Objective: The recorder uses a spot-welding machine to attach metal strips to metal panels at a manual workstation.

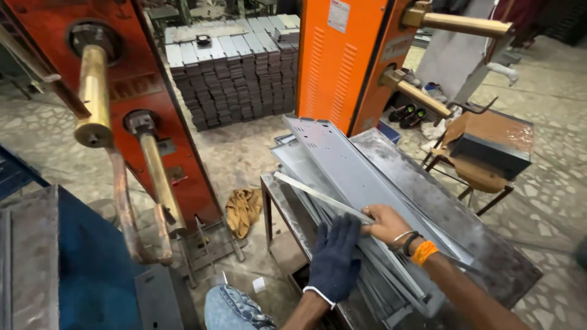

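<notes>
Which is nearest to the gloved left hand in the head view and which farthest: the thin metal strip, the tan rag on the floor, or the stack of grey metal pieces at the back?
From the left hand:
1. Thin metal strip: fingertips at its near end, on the sheet pile.
2. Tan rag: on the floor, up and left.
3. Stack of grey pieces: far back, by the orange machine.
</notes>
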